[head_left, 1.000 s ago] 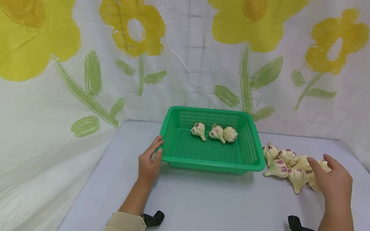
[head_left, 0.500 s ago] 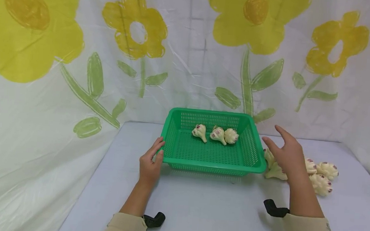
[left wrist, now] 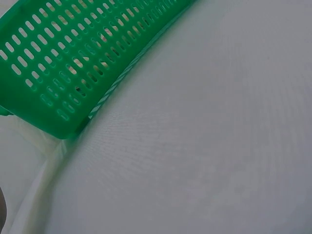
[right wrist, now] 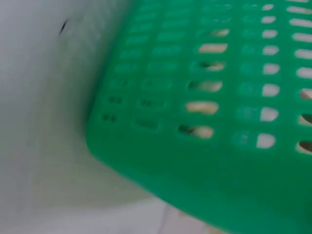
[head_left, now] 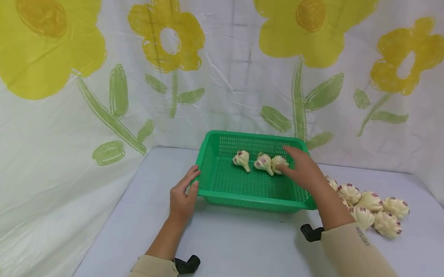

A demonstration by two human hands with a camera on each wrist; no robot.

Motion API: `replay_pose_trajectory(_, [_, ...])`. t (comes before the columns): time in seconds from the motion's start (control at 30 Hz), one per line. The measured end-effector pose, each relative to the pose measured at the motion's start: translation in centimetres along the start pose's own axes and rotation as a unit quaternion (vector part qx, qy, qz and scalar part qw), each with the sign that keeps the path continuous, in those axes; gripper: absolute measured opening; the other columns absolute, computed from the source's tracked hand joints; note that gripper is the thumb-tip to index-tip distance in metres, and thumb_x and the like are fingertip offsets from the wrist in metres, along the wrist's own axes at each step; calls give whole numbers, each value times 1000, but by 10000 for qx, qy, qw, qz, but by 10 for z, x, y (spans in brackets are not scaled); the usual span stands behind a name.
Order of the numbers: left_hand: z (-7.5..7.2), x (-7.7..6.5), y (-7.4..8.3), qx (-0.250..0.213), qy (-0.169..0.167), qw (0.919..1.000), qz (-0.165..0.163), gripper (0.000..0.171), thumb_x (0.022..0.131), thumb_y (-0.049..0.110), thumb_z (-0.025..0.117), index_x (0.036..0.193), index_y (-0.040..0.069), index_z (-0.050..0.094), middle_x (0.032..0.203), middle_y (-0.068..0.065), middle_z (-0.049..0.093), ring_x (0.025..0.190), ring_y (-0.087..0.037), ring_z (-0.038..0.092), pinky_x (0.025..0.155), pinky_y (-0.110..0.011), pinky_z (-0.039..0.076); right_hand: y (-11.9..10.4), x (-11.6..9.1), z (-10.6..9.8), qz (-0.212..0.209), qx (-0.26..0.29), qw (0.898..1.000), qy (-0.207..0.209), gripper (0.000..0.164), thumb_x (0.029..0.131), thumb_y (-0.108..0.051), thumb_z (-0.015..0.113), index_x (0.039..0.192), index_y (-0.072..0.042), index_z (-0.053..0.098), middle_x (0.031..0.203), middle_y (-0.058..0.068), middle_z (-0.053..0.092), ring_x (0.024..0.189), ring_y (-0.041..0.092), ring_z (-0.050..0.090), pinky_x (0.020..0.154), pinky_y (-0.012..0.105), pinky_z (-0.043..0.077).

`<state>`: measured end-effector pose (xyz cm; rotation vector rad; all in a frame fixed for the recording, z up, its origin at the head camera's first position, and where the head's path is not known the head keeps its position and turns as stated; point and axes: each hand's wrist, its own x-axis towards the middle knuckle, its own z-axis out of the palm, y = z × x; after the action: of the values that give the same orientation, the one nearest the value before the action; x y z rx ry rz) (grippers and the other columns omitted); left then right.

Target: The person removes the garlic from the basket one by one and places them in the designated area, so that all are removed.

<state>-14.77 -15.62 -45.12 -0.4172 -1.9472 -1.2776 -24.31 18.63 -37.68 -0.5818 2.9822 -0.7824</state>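
A green plastic basket (head_left: pixel 237 197) stands on the table, with garlic bulbs inside. One garlic bulb (head_left: pixel 241 158) lies toward the left; a second garlic bulb (head_left: pixel 264 162) touches a third garlic bulb (head_left: pixel 279 162) to its right. My left hand (head_left: pixel 183 198) rests its nearly straight fingers on the basket's left rim. Over the right side reaches my right hand (head_left: pixel 302 168), its thumb in front of the rightmost bulb and its fingers extended above it, with a gap between. The right wrist view shows only the basket's perforated side (right wrist: pixel 195 161), and the bulbs' pale colour through the slots.
Right of the basket, several more garlic bulbs (head_left: pixel 371 201) lie grouped on the white table (head_left: pixel 244 249), some hidden behind my right forearm. A white curtain (head_left: pixel 225 91) with yellow flowers hangs behind the table and along its left side.
My right hand has moved left from above the loose garlic bulbs, over the basket's right rim, to the bulbs inside. The left hand stays at the left rim. The view has shifted slightly.
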Motion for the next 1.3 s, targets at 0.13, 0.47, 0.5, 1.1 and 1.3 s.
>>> replay_pose_trajectory(0.13, [2,-3,-1,-44,-49,10000,-10,29,91,-9,56,118,-15,63,129,-30,60,123,-47,55,107,-19,41,6,6,6,-36,-243,9992,-329,72,95,-34,64,152,-4,33,154,24,35,142,45,31,111,63,33])
replay_pose_trajectory(0.47, [5,-4,-3,0,-27,10000,30,29,90,-9,55,118,-14,63,127,-31,60,122,-48,55,107,-18,41,18,15,17,-185,-763,9955,-538,71,93,-30,68,149,-1,38,150,28,38,137,48,38,106,64,38])
replay_pose_trajectory(0.5, [5,-4,-3,-4,-23,10000,46,29,90,-9,55,117,-15,63,127,-31,60,122,-48,55,107,-18,41,19,17,19,-146,-878,9944,-567,70,93,-30,68,150,-2,38,151,27,39,137,48,38,105,64,39])
replay_pose_trajectory(1.1, [1,1,0,66,55,9999,139,28,89,-10,56,116,-14,65,125,-30,62,121,-49,56,107,-20,42,15,28,30,285,-1767,9803,-836,69,93,-43,64,149,-9,42,148,23,45,133,43,46,100,61,45])
replay_pose_trajectory(1.3, [0,1,-1,47,48,9998,163,28,89,-11,56,115,-15,64,125,-31,61,120,-50,55,107,-21,42,13,32,32,605,-1830,9772,-892,72,97,-51,53,151,-5,37,150,22,44,131,42,49,100,60,45])
